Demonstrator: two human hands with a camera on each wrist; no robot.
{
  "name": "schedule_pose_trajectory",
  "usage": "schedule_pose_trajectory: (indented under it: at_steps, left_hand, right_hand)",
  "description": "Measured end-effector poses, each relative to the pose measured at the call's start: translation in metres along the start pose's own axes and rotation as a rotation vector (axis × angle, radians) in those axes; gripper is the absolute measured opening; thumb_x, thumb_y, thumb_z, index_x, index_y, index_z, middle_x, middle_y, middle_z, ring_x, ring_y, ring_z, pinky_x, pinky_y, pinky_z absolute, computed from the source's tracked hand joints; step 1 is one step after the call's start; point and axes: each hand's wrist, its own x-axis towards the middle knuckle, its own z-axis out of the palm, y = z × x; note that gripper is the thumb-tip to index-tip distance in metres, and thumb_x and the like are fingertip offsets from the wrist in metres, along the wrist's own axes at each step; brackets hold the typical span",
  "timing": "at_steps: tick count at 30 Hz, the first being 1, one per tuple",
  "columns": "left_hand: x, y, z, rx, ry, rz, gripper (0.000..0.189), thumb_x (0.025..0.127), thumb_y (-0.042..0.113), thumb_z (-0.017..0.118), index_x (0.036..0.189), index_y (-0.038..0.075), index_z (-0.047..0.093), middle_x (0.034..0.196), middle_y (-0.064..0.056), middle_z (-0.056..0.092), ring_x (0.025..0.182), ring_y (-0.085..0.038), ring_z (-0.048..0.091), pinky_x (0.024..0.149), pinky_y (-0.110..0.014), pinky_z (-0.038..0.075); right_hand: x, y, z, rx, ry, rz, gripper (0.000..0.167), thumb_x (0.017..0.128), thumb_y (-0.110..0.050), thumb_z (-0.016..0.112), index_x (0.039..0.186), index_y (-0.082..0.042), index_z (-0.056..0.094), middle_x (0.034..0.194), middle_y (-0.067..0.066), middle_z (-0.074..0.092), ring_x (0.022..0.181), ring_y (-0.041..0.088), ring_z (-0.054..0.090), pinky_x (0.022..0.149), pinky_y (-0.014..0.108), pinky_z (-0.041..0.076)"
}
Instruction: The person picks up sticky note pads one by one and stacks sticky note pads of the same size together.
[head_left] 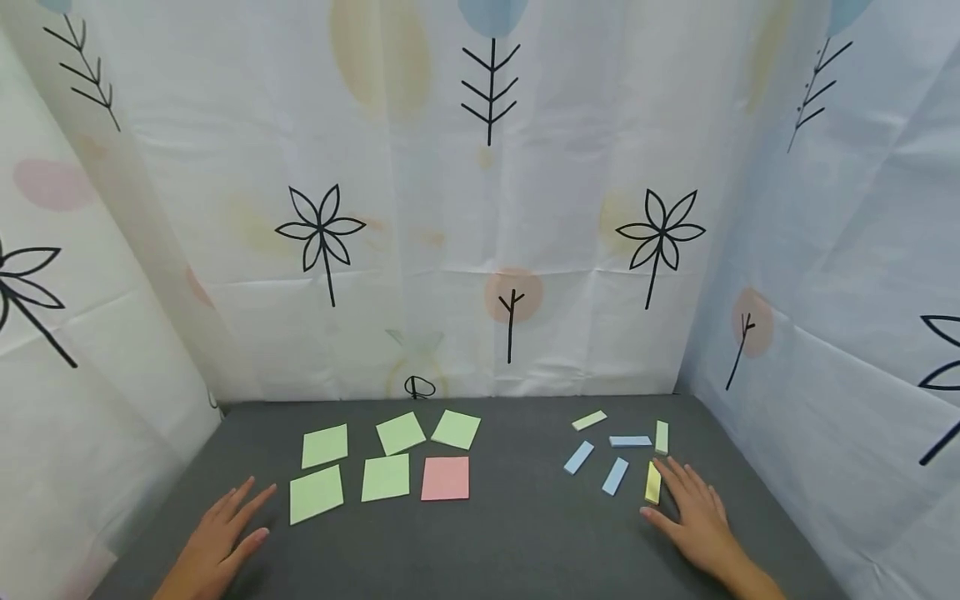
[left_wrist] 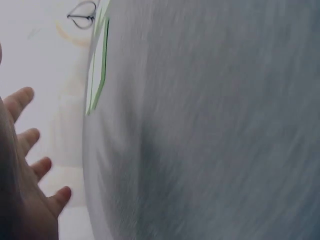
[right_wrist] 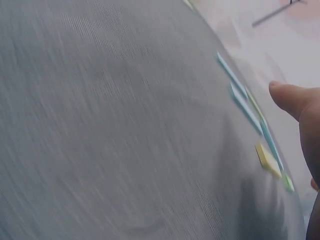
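Observation:
In the head view my left hand (head_left: 217, 537) is spread with fingers apart, to the left of the nearest green square note (head_left: 316, 494). The left wrist view shows those fingers (left_wrist: 31, 142) raised off the table, holding nothing. On the right, my right hand (head_left: 699, 518) hovers with fingers extended beside a small yellow strip pad (head_left: 653, 482). Its index finger overlaps the pad's upper end in the head view. From the right wrist, the thumb (right_wrist: 290, 99) stands apart from the yellow pad (right_wrist: 268, 161), with nothing in its grasp. A pink square note (head_left: 446, 478) lies between the hands.
More green square notes (head_left: 386, 477) lie around the pink one. Blue strip pads (head_left: 616, 477) and pale green strips (head_left: 589, 420) sit loosely grouped at right. A dark grey table (head_left: 517, 533) is bordered by patterned white curtains (head_left: 420, 333) at back and sides.

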Motion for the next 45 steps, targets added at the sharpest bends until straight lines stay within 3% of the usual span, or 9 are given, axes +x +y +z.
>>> schedule_pose_trajectory:
  at_steps: [5,8,11,12,20,26,31,37,45]
  left_hand:
    - [-0.001,0.015,0.012,-0.139,0.036,0.058,0.041,0.097,0.007,0.053,0.137,0.002,0.050,0.146,-0.023,0.037,0.126,-0.049,0.035,0.092,-0.063,0.023]
    - [0.000,0.029,0.016,-0.215,0.082,0.096,0.042,0.097,0.002,0.050,0.139,0.003,0.050,0.150,0.004,0.030,0.137,-0.021,0.028,0.106,-0.042,0.016]
    - [0.004,0.045,0.020,-0.299,0.119,0.114,0.044,0.097,-0.001,0.048,0.140,0.005,0.049,0.146,0.025,0.024,0.133,0.009,0.019,0.099,-0.011,0.009]
    - [0.005,0.051,0.020,-0.321,0.127,0.114,0.043,0.097,-0.001,0.047,0.140,0.005,0.050,0.145,0.027,0.024,0.133,0.011,0.019,0.099,-0.010,0.011]
    - [0.013,0.081,0.028,-0.446,0.189,0.104,0.040,0.096,-0.004,0.048,0.135,0.002,0.054,0.142,0.019,0.042,0.131,0.008,0.031,0.097,-0.007,0.022]
    - [0.021,0.100,0.041,-0.494,0.162,-0.113,0.035,0.101,0.008,0.051,0.135,0.004,0.055,0.134,-0.014,0.055,0.120,0.008,0.044,0.087,-0.015,0.042]
    - [0.031,0.112,0.054,-0.537,0.142,-0.264,0.035,0.100,0.016,0.056,0.134,0.005,0.056,0.131,-0.016,0.058,0.115,-0.011,0.055,0.085,-0.026,0.050]
    - [0.041,0.118,0.065,-0.534,0.138,-0.281,0.036,0.097,0.014,0.060,0.132,0.004,0.058,0.125,-0.017,0.061,0.113,-0.028,0.058,0.082,-0.030,0.051]
    - [0.056,0.126,0.080,-0.522,0.151,-0.298,0.028,0.093,0.011,0.066,0.120,0.005,0.066,0.118,-0.011,0.065,0.110,-0.032,0.060,0.085,-0.032,0.052]
  right_hand:
    - [0.001,-0.022,0.007,0.100,-0.021,-0.017,0.075,0.087,-0.039,0.071,0.144,-0.001,0.041,0.145,0.032,0.035,0.131,0.057,0.027,0.095,0.075,0.023]
    - [0.001,-0.036,0.011,0.142,-0.022,-0.038,0.074,0.087,-0.037,0.072,0.144,0.000,0.041,0.145,0.031,0.035,0.131,0.055,0.028,0.096,0.073,0.025]
    - [0.001,-0.050,0.015,0.177,0.005,-0.071,0.073,0.086,-0.033,0.074,0.143,-0.001,0.042,0.145,0.030,0.036,0.131,0.053,0.030,0.096,0.072,0.027]
    - [0.000,-0.055,0.017,0.188,0.018,-0.088,0.072,0.086,-0.031,0.075,0.143,-0.001,0.043,0.145,0.029,0.038,0.131,0.053,0.031,0.095,0.072,0.028]
    - [-0.002,-0.081,0.034,0.258,0.060,-0.174,0.072,0.082,-0.023,0.078,0.143,-0.004,0.045,0.143,0.027,0.042,0.130,0.047,0.038,0.096,0.067,0.033]
    - [0.002,-0.090,0.043,0.283,0.036,-0.162,0.072,0.083,-0.024,0.078,0.143,-0.004,0.046,0.144,0.026,0.042,0.131,0.046,0.038,0.098,0.067,0.033]
    - [0.008,-0.100,0.054,0.291,0.049,-0.183,0.069,0.083,-0.023,0.077,0.141,-0.002,0.047,0.141,0.024,0.045,0.131,0.045,0.039,0.098,0.064,0.034]
    - [0.018,-0.111,0.064,0.323,0.024,-0.168,0.068,0.084,-0.023,0.077,0.142,-0.006,0.048,0.141,0.020,0.047,0.132,0.038,0.041,0.102,0.059,0.034]
    - [0.033,-0.124,0.081,0.354,-0.029,-0.134,0.065,0.085,-0.023,0.076,0.141,-0.005,0.049,0.139,0.014,0.051,0.131,0.036,0.043,0.105,0.056,0.033]
